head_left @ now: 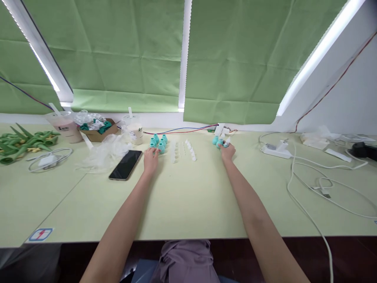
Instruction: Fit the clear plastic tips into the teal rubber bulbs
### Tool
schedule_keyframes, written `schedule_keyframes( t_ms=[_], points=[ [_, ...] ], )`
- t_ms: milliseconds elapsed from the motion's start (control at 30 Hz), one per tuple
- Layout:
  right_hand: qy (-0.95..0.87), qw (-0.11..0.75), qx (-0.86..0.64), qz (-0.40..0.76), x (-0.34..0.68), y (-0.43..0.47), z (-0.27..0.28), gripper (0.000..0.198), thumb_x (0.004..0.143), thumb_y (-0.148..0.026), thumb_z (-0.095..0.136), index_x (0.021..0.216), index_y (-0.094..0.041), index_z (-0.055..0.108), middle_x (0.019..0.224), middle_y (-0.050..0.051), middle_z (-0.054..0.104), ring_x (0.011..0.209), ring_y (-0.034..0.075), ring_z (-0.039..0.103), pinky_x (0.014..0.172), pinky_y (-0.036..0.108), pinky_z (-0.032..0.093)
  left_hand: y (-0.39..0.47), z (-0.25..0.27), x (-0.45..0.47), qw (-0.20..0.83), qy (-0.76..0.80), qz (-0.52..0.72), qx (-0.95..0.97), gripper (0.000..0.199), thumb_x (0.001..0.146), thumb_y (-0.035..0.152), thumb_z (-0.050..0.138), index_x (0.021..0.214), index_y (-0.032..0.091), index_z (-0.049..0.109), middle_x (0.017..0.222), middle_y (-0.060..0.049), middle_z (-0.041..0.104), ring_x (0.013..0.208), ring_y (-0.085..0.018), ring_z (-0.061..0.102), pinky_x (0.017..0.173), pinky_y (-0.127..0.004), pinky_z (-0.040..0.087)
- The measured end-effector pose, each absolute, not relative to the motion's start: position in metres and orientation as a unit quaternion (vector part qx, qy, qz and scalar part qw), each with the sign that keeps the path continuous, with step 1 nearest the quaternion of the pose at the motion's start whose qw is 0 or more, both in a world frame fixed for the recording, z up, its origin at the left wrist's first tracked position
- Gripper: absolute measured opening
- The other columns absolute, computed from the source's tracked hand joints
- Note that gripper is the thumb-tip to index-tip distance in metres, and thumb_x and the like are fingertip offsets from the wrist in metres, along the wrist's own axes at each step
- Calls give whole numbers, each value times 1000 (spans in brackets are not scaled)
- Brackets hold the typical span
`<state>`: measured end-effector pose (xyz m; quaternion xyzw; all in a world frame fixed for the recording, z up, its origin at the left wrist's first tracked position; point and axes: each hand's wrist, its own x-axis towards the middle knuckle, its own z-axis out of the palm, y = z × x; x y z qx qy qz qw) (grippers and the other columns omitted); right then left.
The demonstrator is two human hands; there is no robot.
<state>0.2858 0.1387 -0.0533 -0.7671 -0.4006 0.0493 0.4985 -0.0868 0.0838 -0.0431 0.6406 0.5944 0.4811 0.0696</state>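
Note:
My left hand [150,160] rests on the table with its fingers closed at the near end of a cluster of small round turquoise bottles [161,147] with open necks. The nearest left bottle is partly covered by those fingers. Farther right, my right hand [228,151] is closed around a turquoise bottle [219,144] that has a white pointed tip [228,140]. Another turquoise bottle [215,140] stands just left of it. Between my hands lie rows of small parts: clear pieces [176,152] and white caps [191,150].
A black phone [125,165] lies left of my left arm, beside crumpled clear plastic [104,155]. Behind are drink cups [136,133] and a cardboard box [98,135]. Green plastic parts [26,142] sit far left. A power strip [276,151] and white cables [294,173] spread on the right.

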Motion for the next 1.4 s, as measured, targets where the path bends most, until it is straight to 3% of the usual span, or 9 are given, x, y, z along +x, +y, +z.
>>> schedule_keyframes(
  t_ms=[633, 900, 1133, 1200, 1300, 1400],
  points=[
    [-406, 498, -762, 81, 291, 144, -54, 35, 68, -31, 66, 100, -16, 64, 102, 13, 66, 98, 26, 60, 86, 34, 43, 88, -48, -87, 70, 587, 464, 660, 38, 88, 37, 38, 81, 16, 68, 88, -9, 65, 87, -22, 54, 80, -35, 42],
    [-421, 507, -744, 115, 296, 138, -59, 75, 55, -23, 73, 122, -17, 41, 116, 13, 59, 108, 25, 56, 92, 36, 40, 87, -46, -85, 71, 595, 456, 659, 35, 88, 35, 38, 79, 18, 68, 88, -8, 65, 88, -23, 54, 84, -36, 40],
    [-433, 507, -736, 117, 297, 135, -61, 73, 56, -25, 71, 122, -19, 39, 118, 13, 58, 110, 25, 54, 95, 36, 39, 87, -48, -85, 89, 589, 459, 659, 38, 88, 39, 37, 80, 18, 68, 89, -9, 65, 89, -23, 53, 86, -36, 40],
    [-433, 517, -729, 116, 297, 134, -62, 80, 56, -26, 72, 126, -17, 35, 123, 15, 53, 110, 25, 53, 96, 36, 39, 87, -48, -84, 87, 588, 463, 657, 38, 88, 39, 37, 78, 18, 68, 88, -9, 65, 90, -23, 53, 86, -36, 40],
    [-426, 563, -703, 83, 297, 130, -61, 94, 57, -34, 73, 134, -14, 23, 137, 21, 35, 117, 26, 47, 98, 39, 38, 86, -48, -84, 84, 591, 460, 658, 36, 88, 36, 38, 78, 18, 67, 88, -9, 65, 90, -23, 53, 87, -36, 39],
    [-464, 592, -657, -44, 290, 117, -53, 92, 67, -47, 66, 137, -14, 17, 144, 22, 19, 133, 28, 25, 104, 43, 30, 86, -47, -84, 86, 593, 456, 659, 34, 88, 34, 38, 78, 18, 67, 89, -8, 65, 89, -23, 53, 86, -36, 39]
  ],
)
